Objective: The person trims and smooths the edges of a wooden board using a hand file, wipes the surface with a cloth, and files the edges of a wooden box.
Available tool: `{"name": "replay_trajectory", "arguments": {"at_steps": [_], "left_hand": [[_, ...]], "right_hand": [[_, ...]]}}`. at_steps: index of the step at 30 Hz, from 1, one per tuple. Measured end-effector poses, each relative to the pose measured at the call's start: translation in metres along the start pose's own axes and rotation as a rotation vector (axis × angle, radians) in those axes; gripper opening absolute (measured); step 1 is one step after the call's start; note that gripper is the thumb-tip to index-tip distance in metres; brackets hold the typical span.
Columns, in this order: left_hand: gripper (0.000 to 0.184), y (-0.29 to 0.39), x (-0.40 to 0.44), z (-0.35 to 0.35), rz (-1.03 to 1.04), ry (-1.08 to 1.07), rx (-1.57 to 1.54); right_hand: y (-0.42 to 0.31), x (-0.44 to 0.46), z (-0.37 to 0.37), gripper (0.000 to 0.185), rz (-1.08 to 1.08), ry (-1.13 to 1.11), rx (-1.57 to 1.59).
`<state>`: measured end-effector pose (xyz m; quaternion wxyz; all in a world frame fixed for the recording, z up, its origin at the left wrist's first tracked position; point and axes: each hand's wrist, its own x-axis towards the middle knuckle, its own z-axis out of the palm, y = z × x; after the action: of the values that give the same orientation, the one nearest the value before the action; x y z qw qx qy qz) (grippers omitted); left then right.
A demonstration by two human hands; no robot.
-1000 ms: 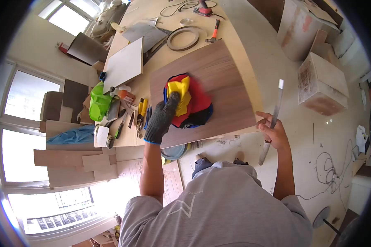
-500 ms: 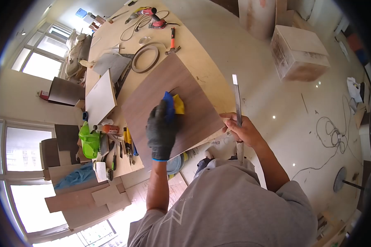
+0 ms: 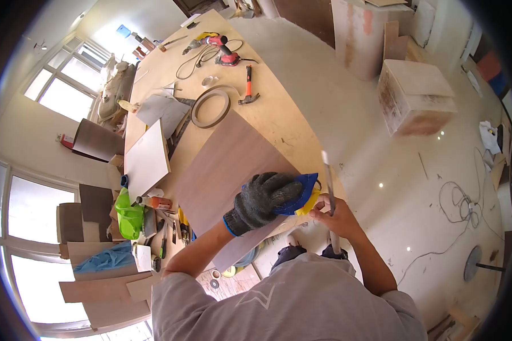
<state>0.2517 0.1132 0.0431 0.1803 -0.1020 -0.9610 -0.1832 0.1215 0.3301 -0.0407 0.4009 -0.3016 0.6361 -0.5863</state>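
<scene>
My left hand (image 3: 264, 202), in a dark grey knit glove, is closed on a blue and yellow cloth (image 3: 301, 196) at the right edge of a brown wood-grain panel (image 3: 227, 156). The panel lies on the pale wooden workbench (image 3: 290, 125) and overhangs its near edge. Bare and just right of the cloth, my right hand (image 3: 338, 217) grips a long flat metal blade (image 3: 328, 176) that points away from me. A pale handle (image 3: 335, 243) extends below that hand. The fingertips of both hands are close together, and the cloth partly hides the panel's corner.
Farther up the bench are a claw hammer (image 3: 248, 85), a roll of edge banding (image 3: 210, 108) and a red power tool (image 3: 227, 57). A white board (image 3: 148, 153) and a green bag (image 3: 129, 215) lie left. A box (image 3: 418, 96) and cable (image 3: 461, 204) occupy the floor.
My left hand has moved the cloth rightward from the panel's middle to its edge near my right hand. The view has shifted, and the panel appears lower.
</scene>
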Motion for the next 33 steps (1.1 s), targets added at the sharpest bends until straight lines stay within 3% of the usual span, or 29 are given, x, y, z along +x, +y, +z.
{"name": "replay_trajectory", "arguments": {"at_steps": [5,7,11,16,21,22,25,26,27,29,31,32,33], "left_hand": [[0.058,0.007,-0.007,0.008,-0.015,0.144,0.069],[0.059,0.004,-0.017,0.01,-0.001,0.107,0.059],[0.062,-0.001,-0.018,0.0,0.043,0.017,0.095],[0.062,-0.009,-0.015,-0.002,0.054,0.031,0.077],[0.062,-0.009,-0.015,0.0,0.053,0.043,0.082],[0.06,-0.016,-0.01,0.0,0.055,0.064,0.136],[0.053,-0.092,0.014,-0.01,0.024,0.184,0.321],[0.049,-0.148,0.016,-0.01,-0.059,0.244,0.381],[0.045,-0.199,0.022,-0.029,-0.315,0.18,0.334],[0.036,-0.249,0.018,-0.065,-0.487,0.353,0.457],[0.041,-0.246,0.014,-0.079,-0.497,0.602,0.531],[0.043,-0.191,0.027,-0.084,-0.438,0.563,0.41],[0.044,-0.127,0.032,-0.075,-0.225,0.494,0.334]], "right_hand": [[-0.003,0.011,-0.004,0.036,0.232,0.018,0.379],[-0.011,0.02,-0.005,0.035,0.283,0.012,0.421],[-0.015,0.039,0.009,0.033,0.242,-0.01,0.153],[-0.017,0.03,0.014,0.026,-0.01,-0.049,0.178],[-0.013,0.014,0.012,0.03,0.061,-0.034,-0.092],[-0.012,0.007,0.016,0.032,0.034,-0.015,-0.018],[-0.013,-0.011,0.029,0.038,-0.028,0.053,0.138],[-0.013,-0.016,0.034,0.04,-0.035,0.08,0.154],[-0.013,-0.021,0.04,0.041,-0.045,0.11,0.171],[-0.01,-0.03,0.052,0.041,0.007,0.165,0.182],[-0.006,-0.026,0.054,0.042,-0.009,0.202,0.187],[-0.001,-0.029,0.055,0.043,-0.029,0.205,0.186],[0.003,-0.035,0.057,0.044,-0.042,0.202,0.182]]}}
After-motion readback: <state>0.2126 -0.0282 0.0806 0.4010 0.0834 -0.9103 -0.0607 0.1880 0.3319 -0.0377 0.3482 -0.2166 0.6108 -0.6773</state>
